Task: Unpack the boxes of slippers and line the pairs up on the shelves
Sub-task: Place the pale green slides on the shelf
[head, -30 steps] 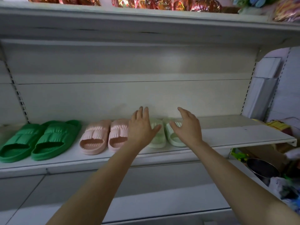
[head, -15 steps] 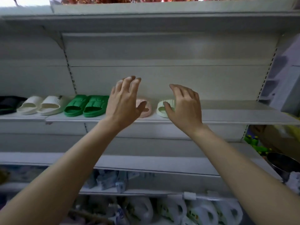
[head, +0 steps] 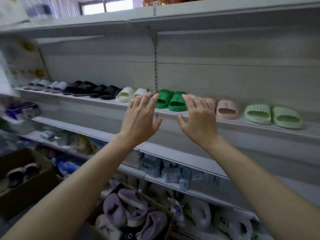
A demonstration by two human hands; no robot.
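White metal shop shelving fills the frame, and the long white slipper shelf point(head: 97, 103) running from middle left to right edge already carries a row of pairs. From left to right along it stand pale grey-blue slides point(head: 45, 83), black rubber slides point(head: 93, 90), a cream foam pair point(head: 132, 94), a bright green ribbed pair point(head: 170, 101), a pink ribbed pair point(head: 226, 109) partly hidden behind the right hand, and a pale mint-green pair point(head: 272, 114) at the right end. Shelf space past the mint pair, at the far right of the frame, looks unfilled.

Both hands are raised mid-frame in front of the green pair and hold nothing. The left hand point(head: 141, 119) has its grip spread, fingers straight and apart; the right hand point(head: 197, 118) is likewise spread with fingers loosely extended. Neither clearly touches a slipper.

Plenty seems left. A brown cardboard box of fluffy lilac and grey slippers point(head: 133, 215) sits at the bottom centre, still full, and another brown carton point(head: 22, 181) at lower left holds dark and beige slippers. More fluffy slippers point(head: 199, 213) lie at lower right, possibly bagged. I judge the task partly done.
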